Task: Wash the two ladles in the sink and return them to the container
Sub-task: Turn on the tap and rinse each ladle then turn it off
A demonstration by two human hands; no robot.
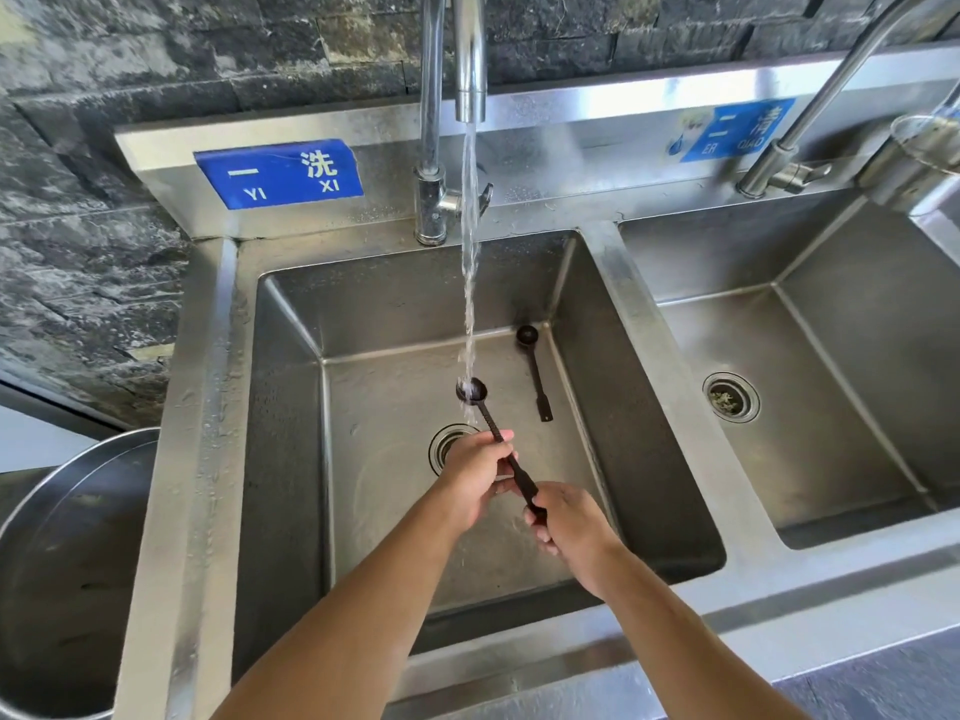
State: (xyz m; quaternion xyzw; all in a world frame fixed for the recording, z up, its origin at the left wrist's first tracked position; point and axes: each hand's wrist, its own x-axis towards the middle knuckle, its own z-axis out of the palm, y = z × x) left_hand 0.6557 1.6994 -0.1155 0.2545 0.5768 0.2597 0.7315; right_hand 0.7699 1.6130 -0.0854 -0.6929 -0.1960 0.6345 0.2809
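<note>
Held ladle: a small black long-handled ladle (493, 428) is held in the left steel sink basin (291, 407), its bowl directly under the running water stream (470, 241) from the chrome gooseneck tap (470, 59).
Left hand: the left hand (475, 475) has its fingers curled round the middle of the handle.
Right hand: the right hand (569, 527) pinches the handle's near end.
Second ladle: a matching black ladle (535, 371) lies on the basin floor, right of the stream, untouched.
Container: a round steel container (62, 511) sits left of the basin, probably where the ladles go back.
Risk: the thin wet handle could slip in the grip and drop beside the round drain (448, 446); water striking the bowl may splash out over the rim.
Surface: a stainless double-basin worktop, wet around the tap, with a second basin (831, 356) to the right.
Room: a dark stone-tile wall (104, 174) stands behind the tap, and two blue wash-station signs (280, 171) are fixed to the steel backsplash.
</note>
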